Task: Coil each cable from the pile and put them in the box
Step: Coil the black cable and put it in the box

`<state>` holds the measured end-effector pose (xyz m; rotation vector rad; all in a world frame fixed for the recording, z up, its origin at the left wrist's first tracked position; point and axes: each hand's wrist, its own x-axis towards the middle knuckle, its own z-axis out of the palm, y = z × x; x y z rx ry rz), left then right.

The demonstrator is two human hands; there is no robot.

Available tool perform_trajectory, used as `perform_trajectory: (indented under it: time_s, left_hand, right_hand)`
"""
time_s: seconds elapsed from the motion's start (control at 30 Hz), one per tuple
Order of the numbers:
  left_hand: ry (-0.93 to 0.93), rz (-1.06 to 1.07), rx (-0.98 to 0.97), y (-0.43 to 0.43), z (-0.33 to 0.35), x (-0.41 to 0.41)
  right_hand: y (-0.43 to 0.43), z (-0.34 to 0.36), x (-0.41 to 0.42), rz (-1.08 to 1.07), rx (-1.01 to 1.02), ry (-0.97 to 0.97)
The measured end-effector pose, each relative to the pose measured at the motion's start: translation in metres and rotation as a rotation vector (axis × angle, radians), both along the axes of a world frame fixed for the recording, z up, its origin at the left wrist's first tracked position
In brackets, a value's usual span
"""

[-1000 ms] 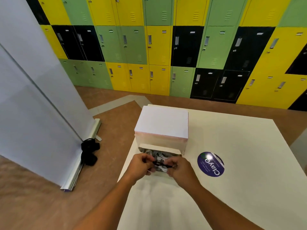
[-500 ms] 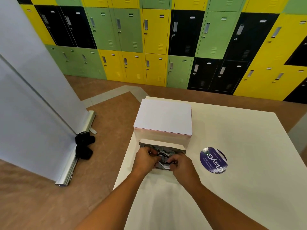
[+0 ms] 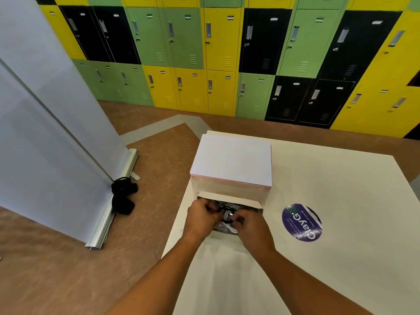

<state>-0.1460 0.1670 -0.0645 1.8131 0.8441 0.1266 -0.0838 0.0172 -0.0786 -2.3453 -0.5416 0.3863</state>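
Left hand and right hand, fingers curled, pinch a small black cable coil between them, just over the box opening, above white cables inside. Likely light, limp, springy: grip across loops or it unwinds. Raised lid behind.

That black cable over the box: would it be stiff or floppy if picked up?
Probably floppy: the black cable curves in small loops between the left hand and right hand. Likely light, since fingertips alone seem to pinch it. It may spring loose once released.
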Motion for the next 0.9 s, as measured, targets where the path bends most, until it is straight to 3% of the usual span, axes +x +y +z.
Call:
perform_trajectory:
  time_s: [0.13,0.37,0.47,0.57,0.67,0.83,0.9]
  left_hand:
    - [0.029,-0.024,0.103,-0.008,-0.001,0.005]
    - [0.131,-0.117,0.356,-0.016,-0.015,0.003]
    - [0.123,-0.089,0.375,-0.019,-0.017,0.003]
    - [0.071,-0.04,0.272,-0.017,-0.018,-0.001]
    - [-0.015,0.016,0.166,-0.015,-0.012,-0.011]
    - [-0.084,0.182,0.11,0.008,-0.015,-0.032]
    - [-0.102,0.261,0.077,0.02,-0.014,-0.035]
  right_hand:
    - [0.0,-0.006,0.004,0.032,-0.031,0.016]
    - [-0.008,-0.013,-0.003,0.273,-0.259,-0.141]
    - [-0.012,-0.008,0.0,0.324,-0.261,-0.11]
    - [-0.024,-0.001,0.001,0.314,-0.161,-0.081]
    - [-0.042,0.004,-0.004,0.195,0.002,-0.073]
    - [-0.062,0.009,0.001,-0.304,0.319,0.067]
    - [-0.061,0.014,0.009,-0.333,0.37,0.117]
